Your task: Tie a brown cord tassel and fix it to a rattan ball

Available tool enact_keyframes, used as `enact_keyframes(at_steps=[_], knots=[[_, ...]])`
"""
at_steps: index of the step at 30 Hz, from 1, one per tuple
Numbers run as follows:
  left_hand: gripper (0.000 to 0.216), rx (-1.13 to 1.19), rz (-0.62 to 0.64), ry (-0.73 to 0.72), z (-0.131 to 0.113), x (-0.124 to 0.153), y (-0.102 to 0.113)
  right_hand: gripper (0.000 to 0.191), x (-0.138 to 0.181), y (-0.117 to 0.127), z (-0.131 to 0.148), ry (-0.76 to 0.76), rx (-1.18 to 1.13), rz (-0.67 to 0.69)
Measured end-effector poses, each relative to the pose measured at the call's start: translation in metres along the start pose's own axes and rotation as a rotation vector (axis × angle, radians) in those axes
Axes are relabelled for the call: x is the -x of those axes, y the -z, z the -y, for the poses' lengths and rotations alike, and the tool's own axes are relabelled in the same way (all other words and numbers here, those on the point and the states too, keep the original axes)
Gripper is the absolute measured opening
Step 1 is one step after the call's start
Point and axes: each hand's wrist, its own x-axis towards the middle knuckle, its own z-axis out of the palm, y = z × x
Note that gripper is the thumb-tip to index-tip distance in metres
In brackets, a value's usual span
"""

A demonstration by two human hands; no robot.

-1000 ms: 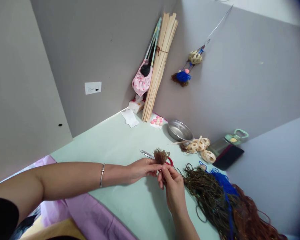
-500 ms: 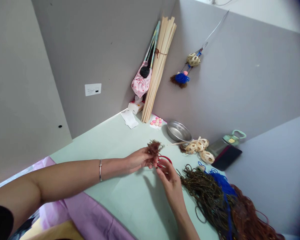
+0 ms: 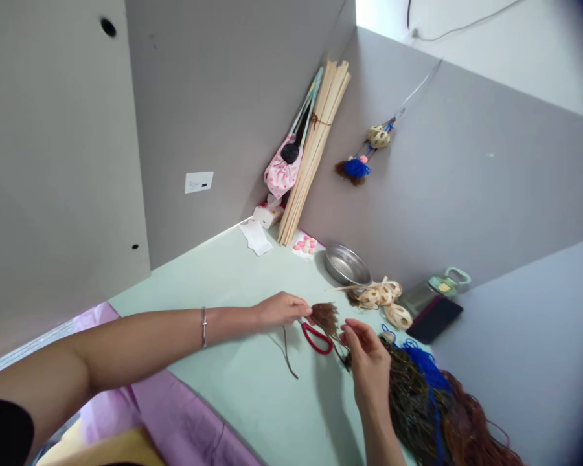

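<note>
My left hand (image 3: 282, 309) pinches a brown yarn tassel (image 3: 324, 318) by its top, the fringe pointing right. A loose dark strand (image 3: 287, 357) hangs below that hand. Just under the tassel is the red handle of a pair of scissors (image 3: 317, 339); the blades are mostly hidden, and I cannot tell whether it rests on the table. At the fringe's right end, my right hand (image 3: 369, 353) has thumb and fingertips drawn together; whatever lies between them is too small to make out. Beside it is a heap of olive-brown yarn (image 3: 412, 395).
Blue yarn (image 3: 420, 362) and reddish-brown yarn (image 3: 471, 421) lie on the right. Behind are woven strip balls (image 3: 381, 294), a steel bowl (image 3: 347, 264), a bottle (image 3: 425, 294) and a phone (image 3: 436, 319). Wooden strips (image 3: 315, 155) lean in the corner; purple cloth (image 3: 189, 414) covers the near edge.
My right hand has let go of the red-handled scissors and moved right, to the fringe. The tassel now points right with its strands gathered. The view has shifted slightly.
</note>
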Motion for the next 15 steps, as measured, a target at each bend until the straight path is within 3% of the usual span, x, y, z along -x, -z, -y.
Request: enact_keyframes(at_steps=[4, 7, 9, 11, 15], knots=[[0.046, 0.157, -0.092, 0.077, -0.018, 0.002, 0.012, 0.044, -0.001, -0.006, 0.01, 0.104, 0.199, 0.225], [0.044, 0.138, -0.187, 0.089, -0.017, 0.003, 0.009, 0.068, 0.003, -0.025, 0.024, 0.022, 0.094, 0.319], [0.042, 0.063, -0.165, 0.067, -0.01, 0.002, 0.004, 0.083, 0.004, -0.038, 0.034, -0.055, -0.019, 0.34], [0.04, -0.006, -0.088, 0.024, -0.001, -0.001, 0.0, 0.078, 0.003, -0.045, 0.04, -0.096, -0.089, 0.366], [0.038, -0.081, -0.093, -0.042, 0.009, -0.007, 0.005, 0.037, -0.006, -0.043, 0.034, -0.151, -0.201, 0.351]])
